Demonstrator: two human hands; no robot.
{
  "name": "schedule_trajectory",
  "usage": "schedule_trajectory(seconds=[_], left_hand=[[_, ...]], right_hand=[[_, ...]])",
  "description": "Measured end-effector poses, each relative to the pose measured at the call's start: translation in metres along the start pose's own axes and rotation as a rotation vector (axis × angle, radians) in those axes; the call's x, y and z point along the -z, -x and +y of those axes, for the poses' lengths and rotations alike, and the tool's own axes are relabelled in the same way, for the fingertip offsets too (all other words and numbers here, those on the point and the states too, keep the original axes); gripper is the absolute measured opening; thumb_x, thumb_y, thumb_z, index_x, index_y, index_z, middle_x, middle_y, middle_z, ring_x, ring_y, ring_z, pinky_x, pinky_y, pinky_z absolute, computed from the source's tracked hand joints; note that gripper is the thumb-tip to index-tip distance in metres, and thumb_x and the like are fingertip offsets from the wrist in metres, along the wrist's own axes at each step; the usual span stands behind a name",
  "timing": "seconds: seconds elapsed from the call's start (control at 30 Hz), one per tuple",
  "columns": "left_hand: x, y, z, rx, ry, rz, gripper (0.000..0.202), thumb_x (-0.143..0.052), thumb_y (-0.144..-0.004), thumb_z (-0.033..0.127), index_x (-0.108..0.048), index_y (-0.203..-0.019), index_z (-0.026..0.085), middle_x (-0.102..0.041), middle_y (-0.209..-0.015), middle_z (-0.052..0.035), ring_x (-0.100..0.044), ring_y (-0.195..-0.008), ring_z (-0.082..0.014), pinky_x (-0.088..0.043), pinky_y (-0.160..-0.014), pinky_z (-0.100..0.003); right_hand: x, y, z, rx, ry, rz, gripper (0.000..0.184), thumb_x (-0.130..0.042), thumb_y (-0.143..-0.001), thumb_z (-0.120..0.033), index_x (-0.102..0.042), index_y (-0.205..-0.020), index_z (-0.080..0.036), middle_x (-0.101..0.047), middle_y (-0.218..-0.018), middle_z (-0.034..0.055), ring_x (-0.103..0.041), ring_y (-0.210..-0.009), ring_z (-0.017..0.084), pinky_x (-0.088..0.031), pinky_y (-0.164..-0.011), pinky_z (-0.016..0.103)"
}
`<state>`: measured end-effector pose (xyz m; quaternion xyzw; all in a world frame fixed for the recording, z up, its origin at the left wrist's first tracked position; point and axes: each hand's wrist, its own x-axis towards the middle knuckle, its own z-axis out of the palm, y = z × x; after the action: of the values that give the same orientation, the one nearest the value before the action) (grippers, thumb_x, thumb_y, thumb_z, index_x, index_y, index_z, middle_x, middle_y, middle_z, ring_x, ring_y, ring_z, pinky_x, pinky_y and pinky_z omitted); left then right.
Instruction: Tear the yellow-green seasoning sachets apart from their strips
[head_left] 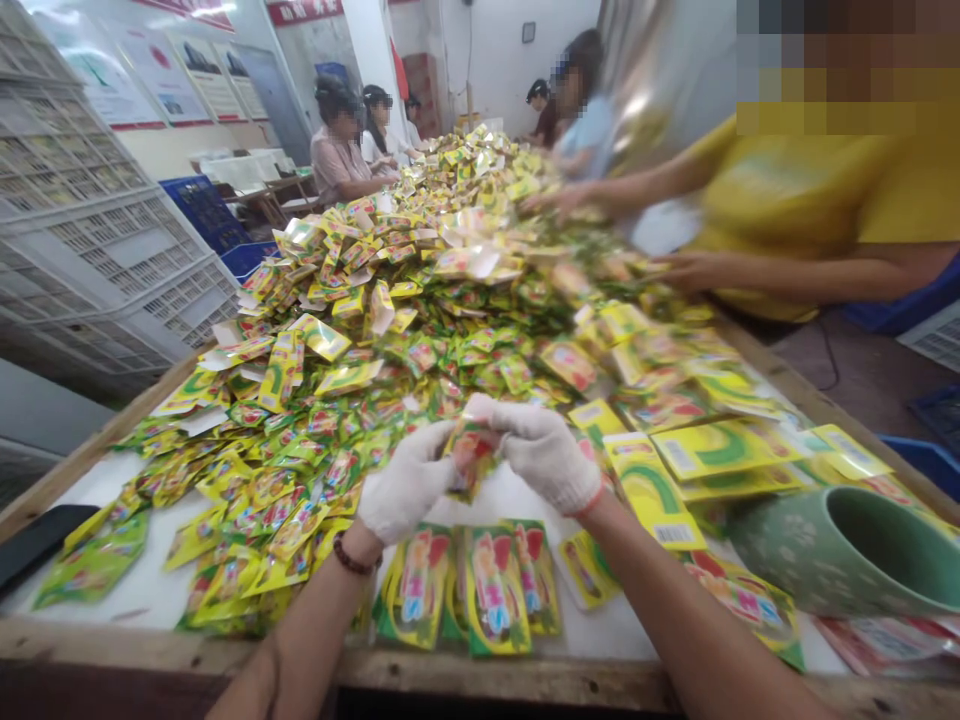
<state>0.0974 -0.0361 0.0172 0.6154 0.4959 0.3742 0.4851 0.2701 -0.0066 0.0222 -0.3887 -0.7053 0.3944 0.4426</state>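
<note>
In white gloves, my left hand (409, 485) and my right hand (546, 455) meet over the middle of the table. Between them they hold a small printed packet (471, 458), blurred, with red and green on it. The fingers of both hands are closed on its edges. Just below, near the table's front edge, lie several flat yellow-green packs (491, 590) with bright lettering. To the left of my left hand is a loose spread of small green and yellow packets (277, 520). Flat yellow cards (651, 490) with barcodes lie right of my right hand.
A big heap of packets (450, 250) covers the table's far part. A green cup (780, 545) lies on its side at right; a dark object (45, 545) rests at left. White crates (112, 220) are stacked left. A person in yellow (795, 210) reaches in from the right; others sit farther back.
</note>
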Motion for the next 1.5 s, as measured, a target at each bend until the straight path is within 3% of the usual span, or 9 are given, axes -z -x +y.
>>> schedule_trajectory(seconds=[0.1,0.27,0.33,0.5,0.67,0.87,0.97,1.07,1.5], left_hand=[[0.000,0.000,-0.003,0.033,0.278,0.092,0.035,-0.067,-0.078,0.043,-0.061,-0.098,0.014,-0.062,-0.073,0.0012,-0.051,-0.060,-0.0093,-0.041,-0.055,-0.021],[-0.002,0.001,-0.005,0.034,0.496,0.081,0.043,-0.076,-0.071,0.038,-0.063,-0.105,0.015,-0.068,-0.086,-0.0031,-0.059,-0.070,-0.0129,-0.046,-0.064,-0.023],[-0.003,0.003,-0.004,0.076,0.575,0.032,0.044,-0.074,-0.073,0.036,-0.062,-0.111,0.018,-0.069,-0.090,-0.0040,-0.062,-0.074,-0.0146,-0.047,-0.067,-0.024],[-0.007,0.010,0.000,0.244,0.719,-0.252,0.047,-0.070,-0.073,0.040,-0.060,-0.114,0.019,-0.069,-0.082,-0.0055,-0.065,-0.068,-0.0178,-0.049,-0.062,-0.027],[-0.010,0.010,0.012,0.211,0.588,-0.246,0.043,-0.078,-0.063,0.035,-0.066,-0.100,0.015,-0.068,-0.077,-0.0044,-0.063,-0.069,-0.0177,-0.046,-0.060,-0.026],[-0.006,0.012,0.022,0.300,0.497,-0.269,0.029,-0.080,-0.058,0.029,-0.068,-0.079,0.014,-0.062,-0.064,-0.0012,-0.056,-0.057,-0.0124,-0.044,-0.055,-0.024],[-0.003,0.013,0.019,0.294,0.515,-0.326,0.025,-0.076,-0.062,0.034,-0.067,-0.076,0.016,-0.059,-0.060,-0.0010,-0.055,-0.053,-0.0131,-0.045,-0.053,-0.026],[-0.003,0.011,0.013,0.219,0.487,-0.277,0.025,-0.075,-0.063,0.032,-0.068,-0.082,0.017,-0.060,-0.063,-0.0003,-0.055,-0.056,-0.0124,-0.047,-0.056,-0.026],[-0.008,0.007,0.020,0.233,0.292,-0.199,0.022,-0.076,-0.056,0.024,-0.064,-0.071,0.014,-0.056,-0.061,0.0016,-0.046,-0.054,-0.0083,-0.038,-0.052,-0.021]], right_hand=[[-0.006,0.001,0.001,-0.033,-0.085,0.243,0.018,-0.058,-0.080,-0.028,-0.061,-0.095,-0.019,-0.063,-0.080,0.0026,-0.058,-0.072,0.016,-0.049,-0.070,0.029],[-0.016,0.004,-0.001,-0.163,-0.368,0.106,0.027,-0.070,-0.072,-0.036,-0.058,-0.090,-0.019,-0.064,-0.082,0.0021,-0.059,-0.074,0.016,-0.050,-0.068,0.028],[-0.017,0.006,-0.004,-0.186,-0.367,0.082,0.025,-0.070,-0.072,-0.036,-0.061,-0.087,-0.018,-0.065,-0.081,0.0024,-0.060,-0.074,0.016,-0.051,-0.068,0.028],[-0.012,0.011,-0.012,-0.305,-0.368,0.008,0.024,-0.062,-0.079,-0.040,-0.064,-0.091,-0.019,-0.057,-0.063,-0.0017,-0.048,-0.044,0.011,-0.040,-0.037,0.023],[-0.004,0.007,-0.010,-0.128,-0.334,-0.028,0.020,-0.068,-0.074,-0.038,-0.063,-0.074,-0.019,-0.058,-0.070,0.0012,-0.056,-0.062,0.014,-0.047,-0.052,0.024],[-0.011,0.010,-0.006,-0.227,-0.592,-0.142,0.060,-0.071,-0.071,-0.048,-0.053,-0.121,-0.022,-0.062,-0.082,0.0008,-0.051,-0.056,0.011,-0.043,-0.049,0.022],[-0.014,0.015,-0.007,-0.270,-0.561,-0.253,0.055,-0.063,-0.075,-0.058,-0.061,-0.115,-0.019,-0.060,-0.072,0.0000,-0.054,-0.054,0.012,-0.045,-0.049,0.025],[-0.016,0.016,-0.008,-0.263,-0.500,-0.177,0.053,-0.057,-0.079,-0.062,-0.068,-0.107,-0.017,-0.063,-0.073,0.0029,-0.055,-0.057,0.014,-0.045,-0.050,0.026],[-0.010,0.011,-0.013,-0.266,-0.402,-0.064,0.025,-0.065,-0.076,-0.032,-0.075,-0.092,-0.016,-0.067,-0.067,0.0018,-0.052,-0.052,0.011,-0.044,-0.050,0.026]])
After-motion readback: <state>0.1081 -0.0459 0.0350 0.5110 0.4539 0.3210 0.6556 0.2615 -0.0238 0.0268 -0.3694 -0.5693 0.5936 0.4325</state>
